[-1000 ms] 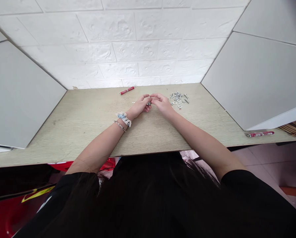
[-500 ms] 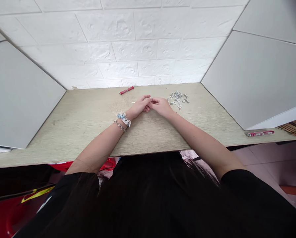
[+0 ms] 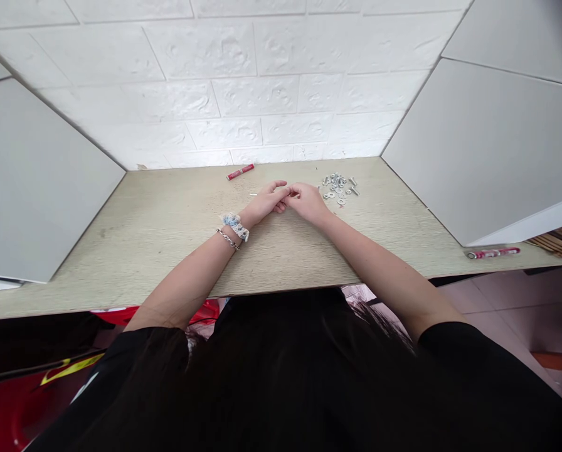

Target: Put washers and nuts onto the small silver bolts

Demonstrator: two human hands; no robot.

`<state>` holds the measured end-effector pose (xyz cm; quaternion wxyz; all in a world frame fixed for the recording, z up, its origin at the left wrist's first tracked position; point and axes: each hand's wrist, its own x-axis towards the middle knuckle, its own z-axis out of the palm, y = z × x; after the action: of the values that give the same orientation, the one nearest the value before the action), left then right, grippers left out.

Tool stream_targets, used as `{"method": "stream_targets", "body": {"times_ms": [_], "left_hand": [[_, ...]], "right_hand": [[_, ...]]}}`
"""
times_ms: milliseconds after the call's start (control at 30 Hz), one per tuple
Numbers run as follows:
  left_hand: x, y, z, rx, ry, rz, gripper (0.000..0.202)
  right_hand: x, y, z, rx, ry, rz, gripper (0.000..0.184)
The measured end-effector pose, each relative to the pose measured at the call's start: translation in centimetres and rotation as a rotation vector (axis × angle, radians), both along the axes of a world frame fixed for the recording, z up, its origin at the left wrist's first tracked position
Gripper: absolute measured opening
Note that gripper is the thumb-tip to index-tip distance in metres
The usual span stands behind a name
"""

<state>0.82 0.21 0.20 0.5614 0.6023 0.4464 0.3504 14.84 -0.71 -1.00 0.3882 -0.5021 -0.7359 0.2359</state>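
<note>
My left hand and my right hand meet at the middle of the wooden table, fingertips pressed together. Both hands are closed in a pinch around something small that the fingers hide. A pile of several metal bolts, nuts and washers lies just right of my right hand. My left wrist wears a chain bracelet and a light blue scrunchie.
A red tube lies near the back wall. Another red-and-white tube lies at the table's right front edge. Grey panels stand on the left and right. A white brick wall closes the back.
The small metal piece seen between my fingers a second ago is now hidden inside the pinch. My hands have closed together slightly and stayed in the same place.
</note>
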Motion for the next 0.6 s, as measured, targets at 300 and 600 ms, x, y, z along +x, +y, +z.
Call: {"method": "stream_targets", "body": {"times_ms": [300,600], "left_hand": [[-0.1,0.7,-0.5,-0.018,-0.076,-0.004,0.027],[0.0,0.3,-0.2,-0.06,-0.06,0.017,0.035]], "right_hand": [[0.6,0.8,-0.3,0.12,-0.038,-0.037,0.023],[1.5,1.4,-0.4,0.087,-0.017,-0.111,0.025]]}}
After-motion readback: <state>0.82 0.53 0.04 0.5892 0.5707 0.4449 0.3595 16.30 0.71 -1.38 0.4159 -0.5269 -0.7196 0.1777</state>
